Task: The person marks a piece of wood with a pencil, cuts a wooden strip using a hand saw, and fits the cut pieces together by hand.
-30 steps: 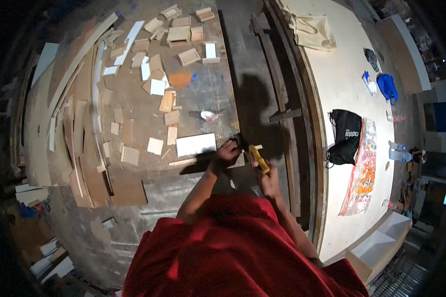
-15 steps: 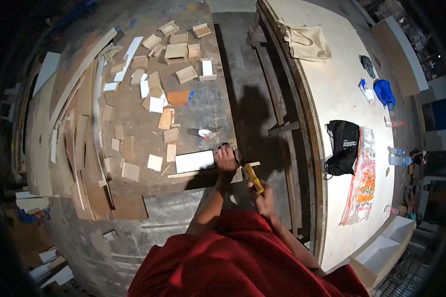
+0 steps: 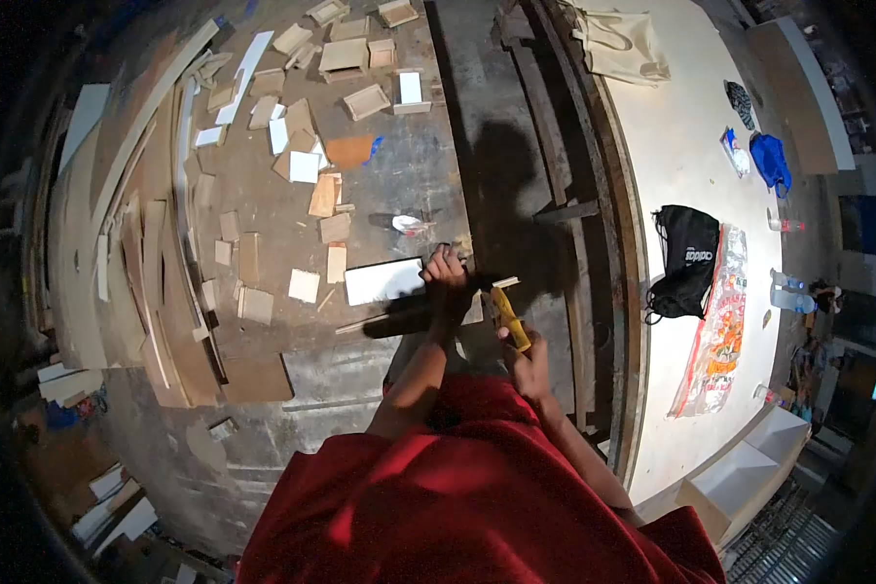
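Nearest the red shirt [image 3: 457,467], the person's right hand [image 3: 528,365] is closed around the lower end of a yellow, elongated hand tool [image 3: 509,321] pointing toward 11 o'clock, perhaps to bring its far end near the edge. At that end, whether touching is unclear, a thin pale wooden strip [image 3: 507,282] juts past the brown, scuffed worktable [image 3: 409,180], likely leaving the tool space. At 11 o'clock from the right hand, the left hand [image 3: 446,271] bends its fingers at the table's edge, presumably steadying something; whether it grips anything cannot be told. From there, 1 white rectangular board [image 3: 384,282] lies at 9 o'clock, 1 small white-and-red object [image 3: 407,224] at 11, and, farther, 1 shallow open wooden tray [image 3: 367,102] at 11.
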A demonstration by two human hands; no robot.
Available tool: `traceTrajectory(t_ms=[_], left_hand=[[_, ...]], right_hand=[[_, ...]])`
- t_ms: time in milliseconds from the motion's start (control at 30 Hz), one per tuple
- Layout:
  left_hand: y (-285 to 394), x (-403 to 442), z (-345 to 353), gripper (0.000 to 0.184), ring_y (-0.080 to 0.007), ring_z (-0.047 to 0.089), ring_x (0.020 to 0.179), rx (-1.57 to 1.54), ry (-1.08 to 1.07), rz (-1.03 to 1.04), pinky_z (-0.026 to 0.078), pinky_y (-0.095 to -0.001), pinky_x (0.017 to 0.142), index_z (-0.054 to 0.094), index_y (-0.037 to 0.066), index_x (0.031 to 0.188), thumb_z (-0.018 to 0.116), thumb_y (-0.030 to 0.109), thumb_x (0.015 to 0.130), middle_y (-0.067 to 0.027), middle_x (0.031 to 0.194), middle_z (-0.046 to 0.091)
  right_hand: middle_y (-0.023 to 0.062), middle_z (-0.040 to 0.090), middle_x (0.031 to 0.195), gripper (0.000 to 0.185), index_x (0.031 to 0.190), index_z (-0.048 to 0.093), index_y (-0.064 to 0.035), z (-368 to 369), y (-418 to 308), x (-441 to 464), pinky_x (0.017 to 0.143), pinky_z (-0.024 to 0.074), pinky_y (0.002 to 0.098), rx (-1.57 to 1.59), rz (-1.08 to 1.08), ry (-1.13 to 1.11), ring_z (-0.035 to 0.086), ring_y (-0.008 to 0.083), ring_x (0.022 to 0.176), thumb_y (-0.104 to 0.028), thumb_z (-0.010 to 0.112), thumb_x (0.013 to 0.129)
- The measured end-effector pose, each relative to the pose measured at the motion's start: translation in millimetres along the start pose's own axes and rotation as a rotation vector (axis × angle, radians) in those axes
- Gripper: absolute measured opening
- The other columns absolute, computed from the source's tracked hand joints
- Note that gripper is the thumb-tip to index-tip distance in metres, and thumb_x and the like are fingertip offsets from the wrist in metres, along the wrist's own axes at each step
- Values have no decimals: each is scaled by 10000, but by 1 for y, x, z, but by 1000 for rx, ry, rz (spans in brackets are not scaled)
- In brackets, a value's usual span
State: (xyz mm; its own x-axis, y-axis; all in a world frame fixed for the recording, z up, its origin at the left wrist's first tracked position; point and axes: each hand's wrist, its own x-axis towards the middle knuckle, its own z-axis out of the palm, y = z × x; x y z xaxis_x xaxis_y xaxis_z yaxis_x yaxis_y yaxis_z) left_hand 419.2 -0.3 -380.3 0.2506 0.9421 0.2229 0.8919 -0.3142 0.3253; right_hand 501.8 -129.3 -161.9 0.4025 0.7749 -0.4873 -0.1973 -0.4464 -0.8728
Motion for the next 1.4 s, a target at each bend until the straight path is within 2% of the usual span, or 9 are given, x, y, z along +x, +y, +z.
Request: traceTrajectory(t_ms=[233,467,533,667,767,833,967,1233,1400], left_hand=[[5,1,4,336,-300,559,1171,-42,-50,-106,399,-467,947,601,105,1272,558,280,990,-104,1336,603],[4,2,22,334,-238,576,1124,165,151,-88,401,-406,889,617,148,1258,588,311,968,-46,1272,633],[3,3,15,345,-243,578,1123,160,105,-76,403,-412,901,623,150,1263,592,331,971,-53,1275,628],[4,1,8,389,-253,575,1139,159,28,-53,403,-421,924,620,149,1289,609,360,962,-67,1304,618],[4,3,20,451,-256,570,1147,74,148,-42,395,-427,937,614,138,1309,649,389,936,-83,1327,611],[3,6,17,406,-228,584,1059,173,183,-30,401,-399,836,654,199,1239,693,425,904,-26,1308,628],[4,4,16,417,-225,578,1068,199,144,-9,394,-410,851,641,183,1257,605,465,953,-28,1333,614],[2,4,10,400,-268,567,1061,192,68,41,400,-427,869,615,153,1295,582,384,970,-82,1342,603],[6,3,12,364,-268,566,1045,198,66,23,405,-427,873,620,132,1245,579,355,960,-93,1332,603]], right_hand=[[-63,499,752,269,1035,622,-57,-9,28,0,573,335,261,-115,37,66,432,60,656,-321,661,1005],[-48,527,760,287,1035,624,-24,-9,38,-4,593,361,282,-155,-223,14,471,84,682,-309,652,1016],[-41,543,770,278,1044,625,-14,-4,20,-2,607,378,298,-188,94,33,483,91,703,-289,654,1014],[-37,547,778,279,1049,626,-2,0,6,2,608,375,294,-258,24,-5,482,90,702,-277,655,1013],[-42,539,775,265,1044,628,-5,6,-2,-3,609,369,285,-62,-148,119,478,81,704,-264,670,1002],[-38,561,797,245,1089,635,-8,2,3,-2,626,389,273,-54,65,72,493,77,721,-230,663,990],[7,600,870,326,1194,605,29,1,18,-9,718,460,282,-115,25,82,539,107,807,-231,622,997],[64,561,790,229,1108,612,15,2,40,6,670,460,336,-200,-233,33,517,138,734,-154,643,957],[51,562,786,221,1089,617,24,-1,18,-3,674,461,343,-202,-71,48,516,143,736,-155,637,962]])
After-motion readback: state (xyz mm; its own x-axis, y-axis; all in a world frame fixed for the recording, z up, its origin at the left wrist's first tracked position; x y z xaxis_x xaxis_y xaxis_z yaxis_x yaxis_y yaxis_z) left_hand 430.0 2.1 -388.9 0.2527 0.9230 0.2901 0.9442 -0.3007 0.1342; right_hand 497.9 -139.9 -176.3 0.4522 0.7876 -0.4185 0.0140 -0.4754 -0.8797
